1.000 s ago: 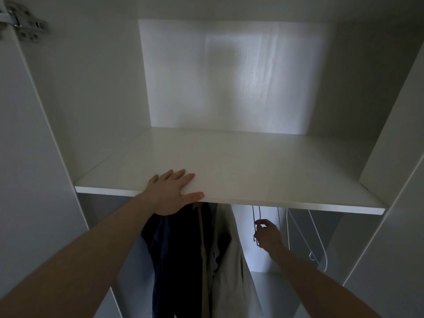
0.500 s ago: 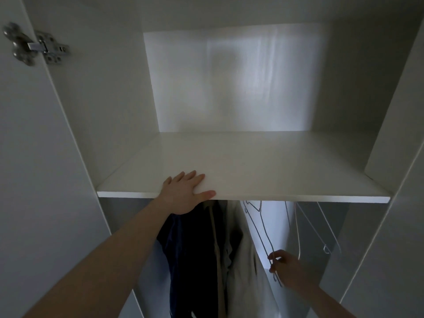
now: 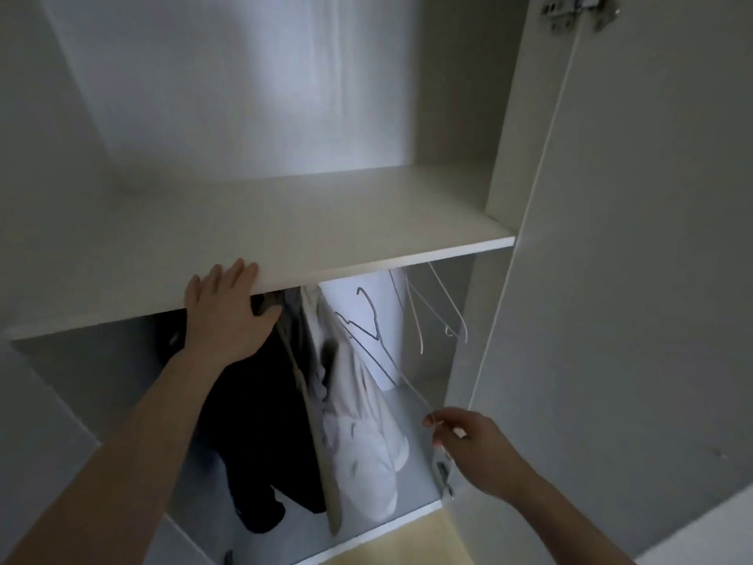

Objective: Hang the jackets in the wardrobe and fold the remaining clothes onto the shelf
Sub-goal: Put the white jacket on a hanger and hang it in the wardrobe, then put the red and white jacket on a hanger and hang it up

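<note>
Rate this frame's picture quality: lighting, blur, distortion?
Head view: dim overall, with a pale sheen on the wardrobe's back wall; under the shelf the dark jacket loses detail in shadow. Soft motion blur smears the wire hanger pinched by the right hand and the left hand. Wide-angle lens bends the door edge.

— Where is the one camera looking from?

— From the person's head, close in front of the open wardrobe (image 3: 468, 95), facing into it and tipped downward. The whole view is tilted, so the shelf (image 3: 326, 222) slopes down to the left.

— How near?

— Near enough that both forearms run in from the bottom edge. The left hand (image 3: 228, 316) at the shelf's front edge sits mid-frame; the right hand (image 3: 472, 446) is lower right.

— What does the wide lens take in?

— The shelf compartment above, the hanging space below with the jackets (image 3: 309, 401), the door (image 3: 631, 279) and its hinge (image 3: 578, 10) at top right, and a strip of floor (image 3: 407, 544) at the bottom.
</note>
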Demonstrator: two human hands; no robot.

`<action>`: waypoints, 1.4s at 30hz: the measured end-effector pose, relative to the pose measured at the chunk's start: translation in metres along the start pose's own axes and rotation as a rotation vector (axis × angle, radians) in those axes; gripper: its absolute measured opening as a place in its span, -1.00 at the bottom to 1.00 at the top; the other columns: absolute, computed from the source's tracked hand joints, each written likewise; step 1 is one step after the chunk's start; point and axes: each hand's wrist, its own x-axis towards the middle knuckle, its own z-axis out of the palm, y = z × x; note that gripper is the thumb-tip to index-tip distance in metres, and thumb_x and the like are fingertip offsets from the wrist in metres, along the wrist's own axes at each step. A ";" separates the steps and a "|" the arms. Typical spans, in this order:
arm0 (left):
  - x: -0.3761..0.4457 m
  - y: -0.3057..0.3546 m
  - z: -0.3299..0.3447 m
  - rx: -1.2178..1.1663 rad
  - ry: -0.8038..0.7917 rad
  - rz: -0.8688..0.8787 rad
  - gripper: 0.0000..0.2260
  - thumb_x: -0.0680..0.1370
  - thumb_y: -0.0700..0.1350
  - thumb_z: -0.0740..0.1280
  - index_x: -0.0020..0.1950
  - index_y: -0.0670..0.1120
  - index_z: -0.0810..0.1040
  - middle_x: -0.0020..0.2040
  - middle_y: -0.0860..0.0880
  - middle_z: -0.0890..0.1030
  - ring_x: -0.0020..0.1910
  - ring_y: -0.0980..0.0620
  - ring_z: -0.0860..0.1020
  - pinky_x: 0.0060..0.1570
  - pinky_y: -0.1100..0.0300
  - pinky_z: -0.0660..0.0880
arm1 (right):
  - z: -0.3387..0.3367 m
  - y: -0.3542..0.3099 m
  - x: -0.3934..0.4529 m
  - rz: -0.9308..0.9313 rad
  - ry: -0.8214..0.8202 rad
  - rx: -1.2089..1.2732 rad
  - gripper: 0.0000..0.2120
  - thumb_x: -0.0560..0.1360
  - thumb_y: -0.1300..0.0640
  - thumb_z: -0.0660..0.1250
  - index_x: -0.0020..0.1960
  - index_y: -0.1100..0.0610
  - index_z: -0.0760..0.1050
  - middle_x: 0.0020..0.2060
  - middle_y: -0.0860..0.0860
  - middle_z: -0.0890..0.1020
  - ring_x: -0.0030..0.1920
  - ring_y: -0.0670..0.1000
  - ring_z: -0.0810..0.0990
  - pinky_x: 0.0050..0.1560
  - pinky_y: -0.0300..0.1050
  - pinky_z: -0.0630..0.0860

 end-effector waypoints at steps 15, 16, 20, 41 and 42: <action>-0.203 0.134 0.114 -0.787 -0.514 0.471 -0.17 0.47 -0.24 0.52 0.60 0.13 0.16 0.57 0.13 0.26 0.55 0.04 0.19 0.47 0.10 0.16 | -0.012 0.068 -0.300 0.390 0.389 -0.009 -0.72 0.68 0.09 0.22 0.05 -0.25 0.63 -0.12 -0.29 0.70 -0.44 -0.10 0.30 -0.36 -0.25 0.30; -0.212 0.144 0.116 -0.798 -0.570 0.491 -0.14 0.48 -0.21 0.52 0.61 0.17 0.11 0.58 0.16 0.23 0.55 0.07 0.19 0.47 0.09 0.17 | -0.011 0.071 -0.323 0.428 0.416 -0.010 -0.71 0.67 0.08 0.22 0.05 -0.27 0.63 -0.13 -0.29 0.70 -0.43 -0.10 0.31 -0.34 -0.23 0.30; -0.249 0.202 0.112 -0.992 -0.790 0.523 -0.10 0.49 -0.25 0.51 0.53 0.38 0.07 0.53 0.28 0.25 0.47 0.07 0.36 0.35 0.04 0.36 | -0.004 0.081 -0.416 0.565 0.562 0.031 -0.72 0.66 0.06 0.25 0.03 -0.30 0.63 -0.15 -0.27 0.71 -0.36 -0.21 0.51 -0.24 -0.34 0.33; -0.717 0.398 -0.012 -0.879 -1.324 1.108 -0.37 0.53 -0.11 0.49 0.51 0.21 0.31 0.24 0.13 0.53 -0.18 0.19 0.67 -0.25 0.48 0.43 | 0.108 0.113 -0.907 1.134 1.211 0.091 -0.82 0.55 0.00 0.38 -0.22 -0.09 0.65 -0.35 -0.16 0.68 -0.36 -0.16 0.60 -0.23 -0.22 0.52; -0.741 0.402 -0.019 -0.860 -1.352 1.133 -0.37 0.53 -0.11 0.49 0.51 0.21 0.31 0.24 0.13 0.52 -0.18 0.19 0.67 -0.26 0.48 0.44 | 0.115 0.113 -0.929 1.152 1.241 0.108 -0.82 0.56 0.00 0.38 -0.21 -0.08 0.66 -0.34 -0.16 0.68 -0.32 -0.15 0.62 -0.21 -0.19 0.55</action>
